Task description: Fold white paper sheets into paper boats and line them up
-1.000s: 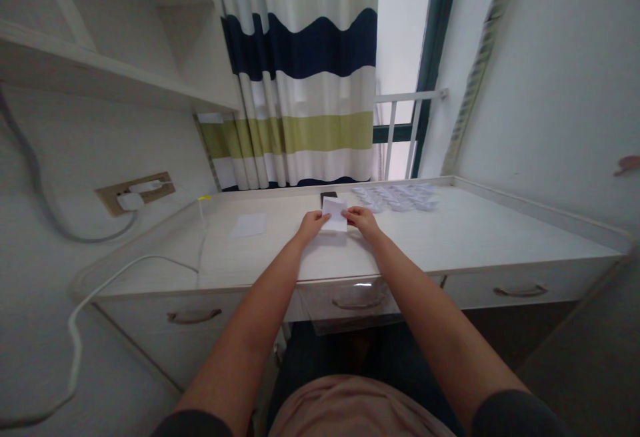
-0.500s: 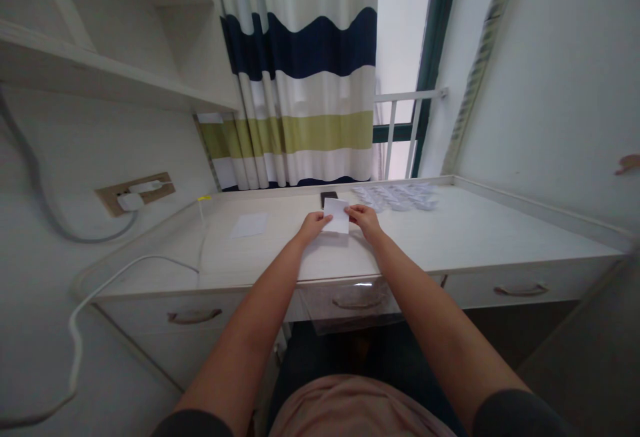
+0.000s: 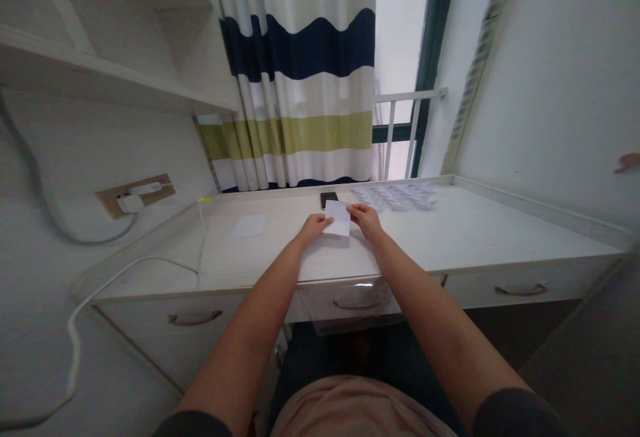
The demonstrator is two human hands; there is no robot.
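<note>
A small white sheet of paper (image 3: 338, 218) is held up over the desk between my two hands. My left hand (image 3: 313, 227) pinches its left edge, thumb on the near face. At the upper right corner, my right hand (image 3: 366, 219) grips the sheet between thumb and fingers. Just beyond the paper lies a dark, flat, rectangular object (image 3: 328, 197), partly covered by the sheet. To the left, a flat stack or sheet of white paper (image 3: 249, 225) rests on the desk. Several folded white paper pieces (image 3: 397, 195) lie in rows at the back right.
The white desk (image 3: 480, 230) has drawers along its front, with a clear plastic sheet (image 3: 345, 310) hanging over the middle one. A white cable (image 3: 115, 273) crosses the left end. A shelf (image 3: 115, 77) juts out at upper left; a striped curtain (image 3: 320, 97) hangs behind.
The paper has shifted very slightly to the right and tilted a little, with both hands keeping their hold. Everything else stays in place.
</note>
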